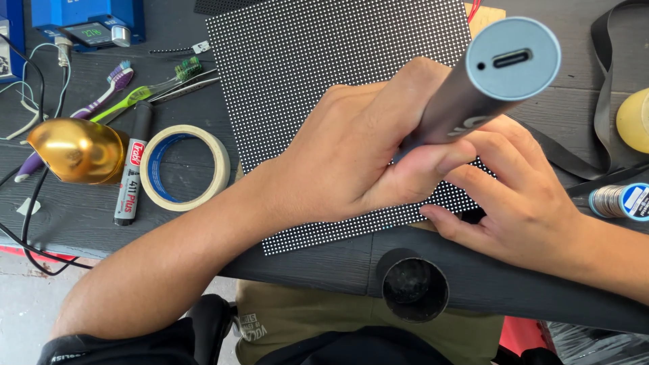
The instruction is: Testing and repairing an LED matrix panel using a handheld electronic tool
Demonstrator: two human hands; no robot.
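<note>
My left hand (351, 149) is wrapped around a grey cylindrical electric tool (493, 74), its rear end with a small port pointing up at the camera. The tool's tip is hidden under my hands, down on a black panel covered with a grid of small white dots (324, 54). My right hand (520, 189) rests on the panel's near right corner, fingers touching the tool's lower part and my left fingers. The panel lies flat on the dark table (318, 260).
Left of the panel lie a roll of masking tape (186, 167), a black marker (132, 172), a gold dome-shaped object (78, 150) and two toothbrushes (122, 94). A blue device (88, 20) stands far left. A solder spool (622, 201) and black strap (598, 101) are at right. A round hole (414, 289) is in the table edge.
</note>
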